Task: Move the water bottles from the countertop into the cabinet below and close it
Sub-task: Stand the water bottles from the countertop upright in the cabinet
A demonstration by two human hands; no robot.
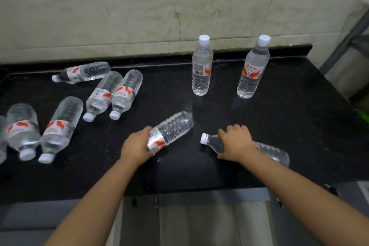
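step: pickup, none stowed yet | left hand (137,146) grip closed on lying bottle (171,130) | right hand (236,143) grip closed on second bottle (271,153) | both on table (289,122) | next: lift, lower into cabinet

Both forearms bare, no sleeves or jewellery.

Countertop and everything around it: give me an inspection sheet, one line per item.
Surface: black countertop, dark and speckled.
Job's things: two upright bottles at the back right; lying bottles clustered on the left; all still on top.
Clutter: nothing seen.
Grippers: left hand closed on the center bottle; right hand closed on the right bottle.
Cables: nothing seen.
Surroundings: stained wall behind; cabinet below, interior unclear.
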